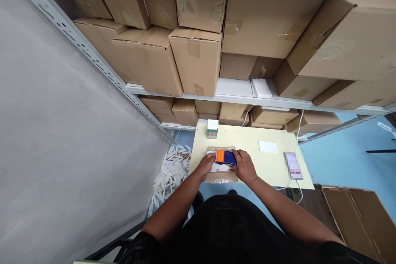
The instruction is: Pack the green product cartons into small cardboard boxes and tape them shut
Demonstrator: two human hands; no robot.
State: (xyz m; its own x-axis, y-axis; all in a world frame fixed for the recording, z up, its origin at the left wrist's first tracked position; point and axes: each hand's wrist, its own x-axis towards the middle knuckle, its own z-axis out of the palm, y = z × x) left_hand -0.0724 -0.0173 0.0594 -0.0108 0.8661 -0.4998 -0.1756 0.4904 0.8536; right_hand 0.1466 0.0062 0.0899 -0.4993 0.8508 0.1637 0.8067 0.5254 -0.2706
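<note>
A small orange-and-blue box-like object [225,157] is held level between my two hands, above the front of the pale yellow table. My right hand [245,166] grips its dark blue end, thumb and fingers closed around the edge. At the orange end, my left hand [205,166] has its fingers bent in, thumb against that side. Beneath lies a flat brown cardboard parcel [221,177] with clear plastic wrapping and a white label [216,167], partly covered by my hands and the object. What the object is exactly is too small to make out.
On the table [244,136] stand a green-and-white box [212,129], a white card [268,147] and a blurred phone-like item [293,165] with white cables. Shelves full of cardboard boxes [198,62] rise behind. White paper strips [173,165] litter the floor left; an open carton [355,214] sits right.
</note>
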